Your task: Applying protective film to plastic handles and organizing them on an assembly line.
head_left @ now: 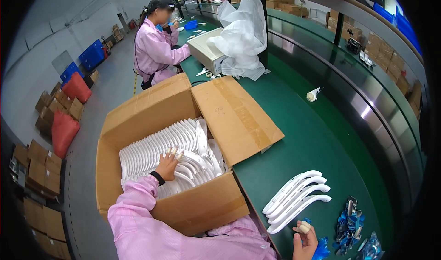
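Note:
My left hand [168,164] reaches into an open cardboard box [193,216], its fingers spread on top of the curved white plastic pieces [151,143] packed there in rows. Pale covers sit on several of its fingertips. Low on the right, over the green table, my right hand [306,242] is curled, thumb toward the fingers. What it holds, if anything, is hidden. Blue plastic film [322,248] shows beside and behind it. Just beyond that hand, several white curved handle-like pieces [296,198] lie side by side on the table.
Small shiny metal and blue parts [350,225] lie in a heap at the right. One box flap [236,122] overhangs the green table [294,136]. Farther off are a beige case [206,51], white foam wrap [243,35] and a co-worker in pink [156,49]. A conveyor [340,72] runs alongside.

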